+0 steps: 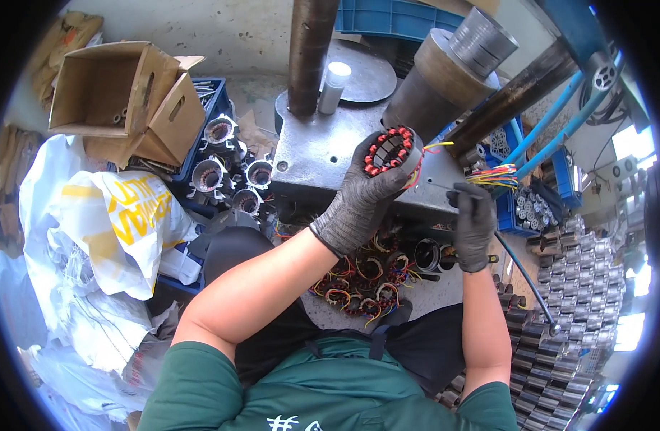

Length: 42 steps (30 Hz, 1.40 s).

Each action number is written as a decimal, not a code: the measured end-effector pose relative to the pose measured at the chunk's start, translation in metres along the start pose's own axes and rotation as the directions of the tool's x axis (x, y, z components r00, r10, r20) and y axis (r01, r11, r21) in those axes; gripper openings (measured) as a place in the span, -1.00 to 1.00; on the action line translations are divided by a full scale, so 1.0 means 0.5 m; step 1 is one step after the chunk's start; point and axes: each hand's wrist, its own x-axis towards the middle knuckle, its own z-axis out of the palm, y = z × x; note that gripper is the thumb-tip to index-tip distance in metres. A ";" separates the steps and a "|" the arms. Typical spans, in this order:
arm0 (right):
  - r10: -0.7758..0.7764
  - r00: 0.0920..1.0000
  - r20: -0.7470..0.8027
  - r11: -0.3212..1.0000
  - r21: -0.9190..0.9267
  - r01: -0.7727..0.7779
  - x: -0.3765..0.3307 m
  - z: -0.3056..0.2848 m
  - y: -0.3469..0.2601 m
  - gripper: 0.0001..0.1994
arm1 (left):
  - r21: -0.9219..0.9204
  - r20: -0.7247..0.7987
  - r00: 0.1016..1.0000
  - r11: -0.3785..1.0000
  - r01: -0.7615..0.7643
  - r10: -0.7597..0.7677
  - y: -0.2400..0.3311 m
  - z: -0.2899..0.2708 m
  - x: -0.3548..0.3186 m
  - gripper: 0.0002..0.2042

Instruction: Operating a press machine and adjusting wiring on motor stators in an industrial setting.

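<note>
My left hand (369, 190), in a dark grey glove, is closed round a motor stator (417, 159) and holds it up over the front of the metal press bed (312, 154). Red-wrapped windings ring the stator's open face, which tilts toward me. Yellow and red lead wires stick out from its right side. To the right, my right hand (476, 228), gloved alike, has its fingers bent around a thin dark rod (445, 187). The rod's tip points left toward the stator, apart from it. What kind of tool the rod is, I cannot tell.
Several wound stators (369, 269) with coloured wires lie below the press. Motor housings (209, 174) and a cardboard box (103, 90) stand left, above white sacks (93, 316). A steel column (310, 57) and heavy cylinder (441, 79) rise behind. Stacked metal cylinders (574, 287) fill the right.
</note>
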 end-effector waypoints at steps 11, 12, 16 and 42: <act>0.423 0.897 0.131 0.896 0.090 -0.436 0.002 -0.022 0.089 -0.87 | -0.233 0.065 0.963 0.934 0.271 -0.263 -0.006 -0.019 -0.027 -0.47; 0.382 0.899 0.214 0.920 0.002 -0.392 0.003 -0.037 0.083 -0.85 | 0.417 0.128 0.989 0.901 -0.118 0.070 -0.040 -0.038 -0.017 -0.62; 0.386 0.922 0.023 0.873 0.314 -0.374 0.011 -0.064 0.003 -0.84 | 0.462 0.199 0.977 0.887 -0.024 -0.077 -0.018 -0.034 -0.005 -0.27; -0.104 0.988 0.114 0.876 0.480 0.036 -0.056 -0.099 -0.145 -0.80 | 0.878 0.397 0.914 0.255 -0.404 0.081 -0.031 0.002 -0.044 0.11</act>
